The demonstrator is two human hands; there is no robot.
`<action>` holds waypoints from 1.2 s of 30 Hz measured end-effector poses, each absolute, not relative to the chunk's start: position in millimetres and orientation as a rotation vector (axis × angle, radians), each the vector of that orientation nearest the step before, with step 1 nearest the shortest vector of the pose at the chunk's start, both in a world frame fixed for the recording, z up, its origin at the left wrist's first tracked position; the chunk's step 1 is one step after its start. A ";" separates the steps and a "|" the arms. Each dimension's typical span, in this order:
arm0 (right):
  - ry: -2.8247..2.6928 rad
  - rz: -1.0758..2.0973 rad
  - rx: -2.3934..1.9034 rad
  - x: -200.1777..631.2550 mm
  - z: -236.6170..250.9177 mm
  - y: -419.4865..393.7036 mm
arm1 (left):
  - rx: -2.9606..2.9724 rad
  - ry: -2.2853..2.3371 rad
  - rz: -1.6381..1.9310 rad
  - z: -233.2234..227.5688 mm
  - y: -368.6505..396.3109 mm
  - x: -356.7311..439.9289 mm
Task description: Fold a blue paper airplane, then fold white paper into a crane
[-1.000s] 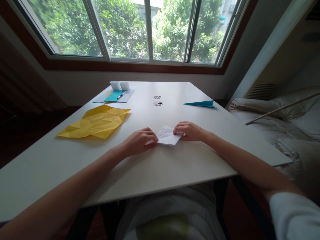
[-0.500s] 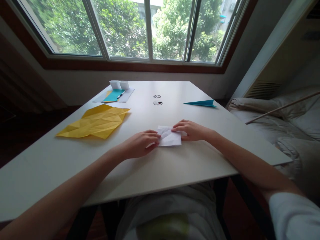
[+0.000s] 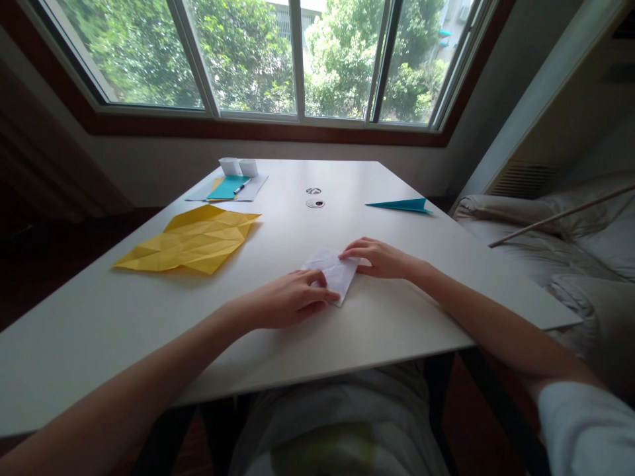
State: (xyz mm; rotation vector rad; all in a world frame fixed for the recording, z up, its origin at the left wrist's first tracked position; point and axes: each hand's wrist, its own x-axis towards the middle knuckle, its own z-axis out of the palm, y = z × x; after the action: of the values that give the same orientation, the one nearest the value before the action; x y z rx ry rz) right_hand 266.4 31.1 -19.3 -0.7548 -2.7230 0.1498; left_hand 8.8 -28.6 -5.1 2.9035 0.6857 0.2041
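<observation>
One small white paper (image 3: 325, 260) is lying on one white table (image 3: 397, 324), near its front edge, under two hands. One yellow sheet (image 3: 191, 239), creased, is lying to the left. One blue folded paper (image 3: 401, 205) is lying farther back on the right. Two round discs (image 3: 315, 203) are sitting mid-table, one behind the other. Two white containers (image 3: 249, 168) are standing at the far left; in front of them one teal sheet (image 3: 225, 188) and one pen (image 3: 242, 186) are resting over other sheets.

Hands are staying apart, one per side of the white paper. Left hand (image 3: 290, 299) is resting palm down, fingers bent over the paper's left part and near corner, thumb lying nearer the body. Right hand (image 3: 376, 258) is curving in from the right, fingertips touching the far right corner, thumb by the right edge. Cannot tell whether either is pinching. Both forearms are slanting inward; right one is showing a pale sleeve (image 3: 585, 423).
</observation>
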 end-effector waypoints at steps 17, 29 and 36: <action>-2.692 0.341 -0.719 268.5 -19.4 29.8 | 2.789 0.667 0.207 -9.5 -12.2 2.0; -2.824 0.381 -0.628 255.3 -12.7 16.3 | 2.908 0.766 0.236 -11.0 0.1 -8.3; -2.828 0.187 -0.688 252.2 -11.2 10.7 | 2.942 0.828 0.284 -15.4 5.4 -13.7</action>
State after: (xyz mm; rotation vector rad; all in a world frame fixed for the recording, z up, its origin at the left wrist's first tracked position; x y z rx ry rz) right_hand 252.2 10.7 -11.2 -0.6884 -2.8281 0.1874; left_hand -13.7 5.4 -15.4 2.9417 0.8277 0.2841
